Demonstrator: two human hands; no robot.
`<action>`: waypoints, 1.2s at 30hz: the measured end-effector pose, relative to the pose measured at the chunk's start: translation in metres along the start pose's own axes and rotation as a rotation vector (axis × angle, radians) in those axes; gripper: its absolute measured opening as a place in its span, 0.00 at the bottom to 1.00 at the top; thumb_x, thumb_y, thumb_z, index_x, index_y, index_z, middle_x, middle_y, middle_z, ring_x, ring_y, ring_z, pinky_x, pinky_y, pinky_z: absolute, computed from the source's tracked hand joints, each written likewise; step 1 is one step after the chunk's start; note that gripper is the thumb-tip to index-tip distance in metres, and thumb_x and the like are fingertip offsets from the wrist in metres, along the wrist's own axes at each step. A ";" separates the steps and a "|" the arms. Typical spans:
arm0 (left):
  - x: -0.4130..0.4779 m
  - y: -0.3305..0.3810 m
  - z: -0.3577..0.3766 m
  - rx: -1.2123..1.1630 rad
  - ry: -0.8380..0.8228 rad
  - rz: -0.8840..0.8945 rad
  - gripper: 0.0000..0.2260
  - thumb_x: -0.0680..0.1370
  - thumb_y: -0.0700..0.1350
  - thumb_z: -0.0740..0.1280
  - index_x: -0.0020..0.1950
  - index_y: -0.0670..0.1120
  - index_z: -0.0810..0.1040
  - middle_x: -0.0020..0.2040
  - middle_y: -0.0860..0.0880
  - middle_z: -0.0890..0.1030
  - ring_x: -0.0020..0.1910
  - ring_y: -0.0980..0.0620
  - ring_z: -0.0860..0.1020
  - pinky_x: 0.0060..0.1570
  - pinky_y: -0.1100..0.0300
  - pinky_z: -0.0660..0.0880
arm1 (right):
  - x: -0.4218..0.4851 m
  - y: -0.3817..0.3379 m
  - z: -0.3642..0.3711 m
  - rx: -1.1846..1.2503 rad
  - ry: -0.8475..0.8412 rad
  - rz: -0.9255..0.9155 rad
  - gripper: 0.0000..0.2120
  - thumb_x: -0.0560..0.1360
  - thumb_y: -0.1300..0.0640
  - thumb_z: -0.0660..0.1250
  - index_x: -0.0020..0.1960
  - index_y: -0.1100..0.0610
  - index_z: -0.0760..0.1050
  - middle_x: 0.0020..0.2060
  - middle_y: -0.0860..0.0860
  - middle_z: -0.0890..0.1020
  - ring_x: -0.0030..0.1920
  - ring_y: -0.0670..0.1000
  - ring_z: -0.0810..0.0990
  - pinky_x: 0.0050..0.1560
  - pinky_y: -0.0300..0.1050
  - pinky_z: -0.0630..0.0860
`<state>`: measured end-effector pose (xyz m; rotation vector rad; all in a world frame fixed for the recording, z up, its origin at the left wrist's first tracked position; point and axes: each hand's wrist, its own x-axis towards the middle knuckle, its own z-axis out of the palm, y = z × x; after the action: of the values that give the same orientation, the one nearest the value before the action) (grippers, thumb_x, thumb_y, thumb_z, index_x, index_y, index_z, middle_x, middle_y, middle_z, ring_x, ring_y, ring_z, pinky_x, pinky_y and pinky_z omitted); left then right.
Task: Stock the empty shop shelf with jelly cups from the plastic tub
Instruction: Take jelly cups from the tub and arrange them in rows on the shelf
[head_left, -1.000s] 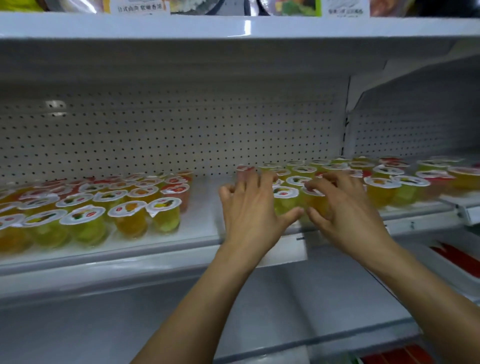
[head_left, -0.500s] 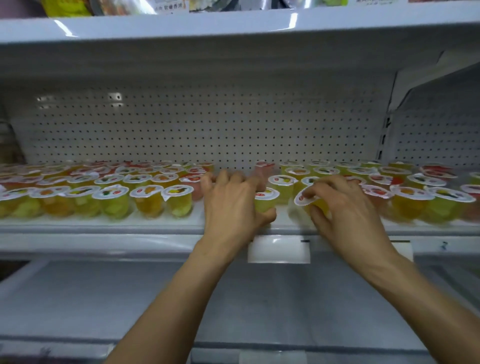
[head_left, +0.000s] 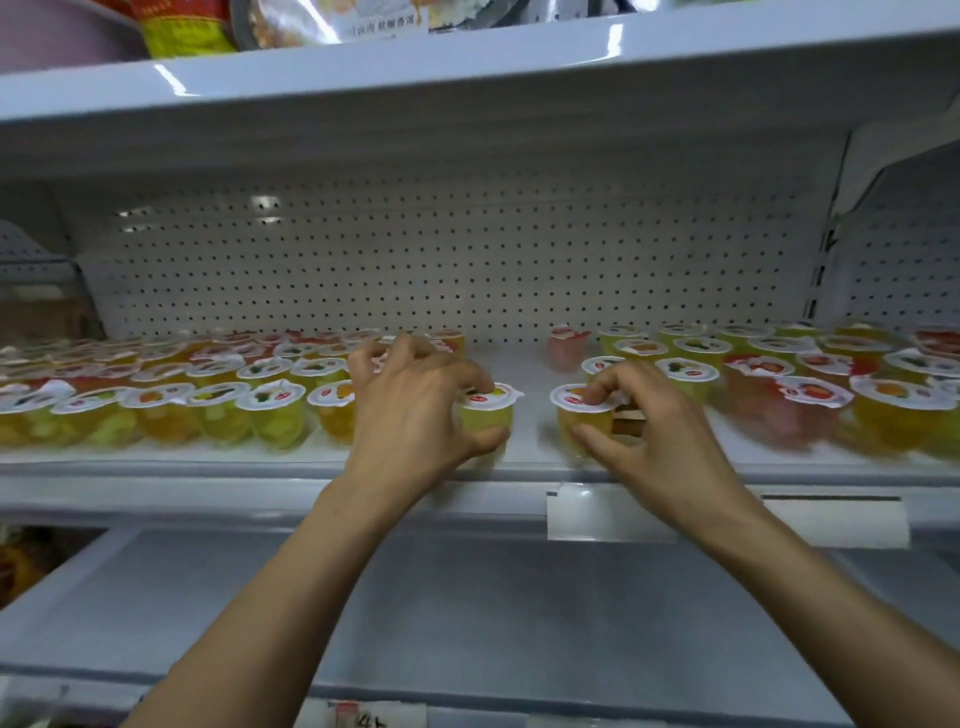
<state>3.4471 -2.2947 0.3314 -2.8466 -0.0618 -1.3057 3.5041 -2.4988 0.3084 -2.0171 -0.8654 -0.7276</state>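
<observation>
Plainly we are closing the gap in the middle of the frame, which is why both hands work at the front edge of the shelf (head_left: 208, 467); our left hand (head_left: 410, 410) curls round a yellow jelly cup (head_left: 491, 410), thumb low on its wall and a fingertip on the lid, so we judge it is being slid toward the block of cups on the left (head_left: 208, 400); our right hand (head_left: 660, 436) pinches a second yellow cup (head_left: 582, 410), forefinger on the lid and thumb against the side, just beside the block of cups on the right (head_left: 831, 384); both cups stand upright on the shelf, lids up, so that their labels face a shopper.

By count: two hands, two cups in hand, two blocks with bare shelf between them; one pink cup (head_left: 566, 343) stands alone at the back of that gap, against the pegboard (head_left: 467, 260); the left block's front row shows about six lids, though blur forbids a full tally; the plastic tub is out of view; one price label holder (head_left: 608, 512) hangs below the right hand; the lower shelf (head_left: 467, 597) lies beneath.
</observation>
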 end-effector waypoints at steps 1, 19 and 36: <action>0.001 -0.004 -0.002 -0.004 -0.004 0.008 0.19 0.61 0.66 0.69 0.46 0.58 0.83 0.45 0.58 0.83 0.56 0.51 0.75 0.60 0.51 0.53 | 0.002 -0.004 0.007 0.028 -0.008 0.010 0.11 0.69 0.61 0.75 0.45 0.53 0.73 0.44 0.47 0.75 0.45 0.40 0.72 0.42 0.27 0.67; 0.008 -0.021 -0.005 -0.030 -0.110 0.070 0.22 0.64 0.66 0.68 0.53 0.57 0.81 0.54 0.56 0.81 0.63 0.54 0.70 0.63 0.53 0.49 | 0.009 -0.014 0.032 0.135 -0.066 0.064 0.14 0.72 0.57 0.74 0.47 0.48 0.69 0.48 0.39 0.73 0.50 0.43 0.75 0.51 0.47 0.78; 0.131 0.074 0.026 -0.297 -0.702 0.253 0.22 0.66 0.63 0.75 0.57 0.56 0.81 0.50 0.58 0.81 0.53 0.54 0.79 0.61 0.50 0.73 | 0.063 0.019 -0.083 -0.785 -0.487 0.246 0.19 0.72 0.38 0.67 0.61 0.40 0.74 0.58 0.50 0.79 0.59 0.55 0.74 0.55 0.46 0.66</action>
<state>3.5550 -2.3636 0.4139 -3.2581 0.5054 -0.2507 3.5412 -2.5574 0.3888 -3.0259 -0.6090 -0.4690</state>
